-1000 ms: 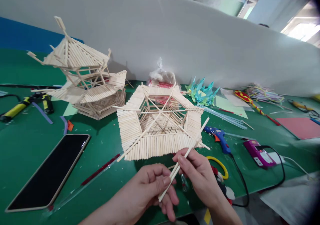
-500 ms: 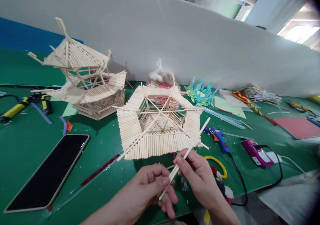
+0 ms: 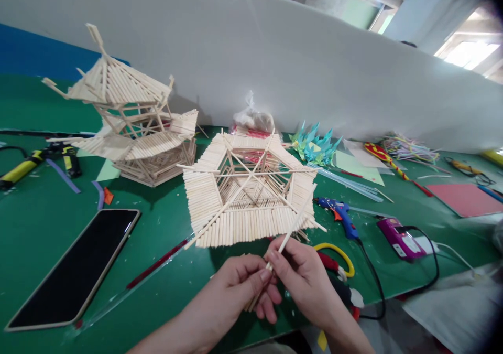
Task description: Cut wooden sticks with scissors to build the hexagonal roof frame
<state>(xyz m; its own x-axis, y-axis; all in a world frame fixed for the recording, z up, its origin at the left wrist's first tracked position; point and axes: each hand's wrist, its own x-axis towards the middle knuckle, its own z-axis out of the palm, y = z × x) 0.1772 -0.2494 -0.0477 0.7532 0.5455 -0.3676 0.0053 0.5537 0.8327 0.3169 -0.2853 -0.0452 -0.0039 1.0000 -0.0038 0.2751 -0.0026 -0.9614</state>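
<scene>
My left hand (image 3: 239, 288) and my right hand (image 3: 302, 275) meet low in the middle, both pinched on a thin pale wooden stick (image 3: 293, 225). The stick slants up and to the right, and its tip lies over the near right edge of a hexagonal stick roof frame (image 3: 220, 207) on the green table. My left fingers also seem to grip a small bunch of similar sticks. A taller stick pagoda model (image 3: 126, 118) stands behind to the left.
A black phone (image 3: 74, 267) lies at the left. A blue glue gun (image 3: 340, 212), a purple device (image 3: 398, 236) with a black cord and yellow-handled scissors (image 3: 336, 251) sit to the right. Teal paper shapes (image 3: 316, 144), a plastic bag (image 3: 253, 118) and coloured paper line the white wall.
Both hands have drawn closer together and the stick has slid down and left, so its tip now rests nearer the hexagonal frame.
</scene>
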